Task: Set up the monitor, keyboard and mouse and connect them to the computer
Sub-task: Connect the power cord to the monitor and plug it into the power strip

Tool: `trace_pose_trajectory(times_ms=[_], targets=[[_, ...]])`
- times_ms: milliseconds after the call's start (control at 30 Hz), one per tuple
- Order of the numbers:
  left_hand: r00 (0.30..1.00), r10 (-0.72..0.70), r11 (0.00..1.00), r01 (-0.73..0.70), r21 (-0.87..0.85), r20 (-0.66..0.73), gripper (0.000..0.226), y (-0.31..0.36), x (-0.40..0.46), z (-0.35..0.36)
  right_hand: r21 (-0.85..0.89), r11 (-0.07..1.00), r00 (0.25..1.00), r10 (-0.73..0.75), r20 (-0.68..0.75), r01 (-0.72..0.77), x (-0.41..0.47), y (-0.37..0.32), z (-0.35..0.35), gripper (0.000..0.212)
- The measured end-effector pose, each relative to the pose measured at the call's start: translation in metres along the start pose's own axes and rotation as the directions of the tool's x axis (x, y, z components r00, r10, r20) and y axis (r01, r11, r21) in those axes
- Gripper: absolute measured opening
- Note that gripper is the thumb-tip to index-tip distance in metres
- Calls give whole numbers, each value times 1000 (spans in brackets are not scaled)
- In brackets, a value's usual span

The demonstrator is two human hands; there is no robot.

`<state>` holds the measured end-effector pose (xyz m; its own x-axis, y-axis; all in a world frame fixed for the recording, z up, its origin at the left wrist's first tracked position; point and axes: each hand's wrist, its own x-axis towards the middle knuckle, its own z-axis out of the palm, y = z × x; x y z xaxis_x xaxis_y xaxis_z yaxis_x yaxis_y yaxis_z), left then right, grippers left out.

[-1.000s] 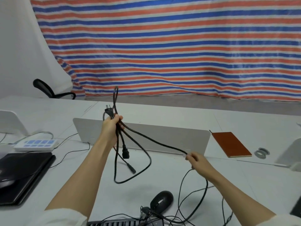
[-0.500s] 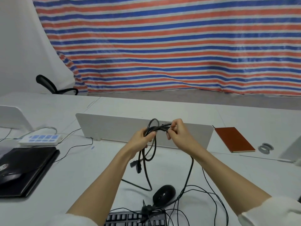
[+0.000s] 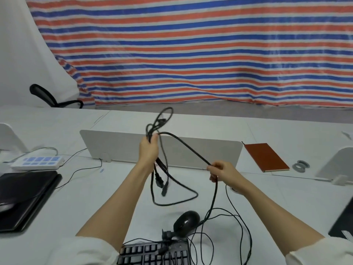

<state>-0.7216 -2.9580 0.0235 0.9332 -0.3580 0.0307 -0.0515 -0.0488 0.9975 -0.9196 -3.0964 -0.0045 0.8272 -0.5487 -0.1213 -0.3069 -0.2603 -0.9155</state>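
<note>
My left hand (image 3: 148,150) grips a bundle of black cables (image 3: 159,169) raised above the white desk; loops stick up over the fist and plugs dangle below it. One strand, the black cable (image 3: 187,148), arcs right to my right hand (image 3: 221,172), which pinches it lower and to the right. From there it drops toward the black mouse (image 3: 186,222) and the black keyboard (image 3: 156,253) at the near edge, amid thin tangled wires. A dark flat device (image 3: 24,196), perhaps the monitor lying face down, rests at the left.
A white divider panel (image 3: 122,148) crosses the desk behind my hands. A white power strip (image 3: 38,162) with blue sockets lies at left. A red notebook (image 3: 266,156) and tape rolls (image 3: 300,165) sit at right. A black chair (image 3: 49,98) stands beyond the desk.
My hands were together at the bundle half a second ago. Now they have parted: the left hand rose with the bundle, and the right slid down and right along one strand.
</note>
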Motion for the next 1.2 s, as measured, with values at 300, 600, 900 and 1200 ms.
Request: trace_pose_trajectory(times_ms=[300, 600, 900, 1200], targets=[[988, -90, 947, 46, -319, -125, 26, 3, 12, -20, -195, 952, 958, 263, 118, -237, -3, 41, -5, 18], [994, -72, 996, 67, 58, 78, 15, 1, 10, -38, 36, 998, 955, -43, -293, 56, 19, -12, 5, 24], [939, -174, 981, 193, -33, 296, 26, 6, -14, -24, -355, 894, 962, -261, 79, 272, 27, -67, 32, 21], [906, -111, 987, 148, -60, 409, 8, 10, -39, 3, -181, 970, 986, -156, 51, 162, 18, -58, 40, 21]])
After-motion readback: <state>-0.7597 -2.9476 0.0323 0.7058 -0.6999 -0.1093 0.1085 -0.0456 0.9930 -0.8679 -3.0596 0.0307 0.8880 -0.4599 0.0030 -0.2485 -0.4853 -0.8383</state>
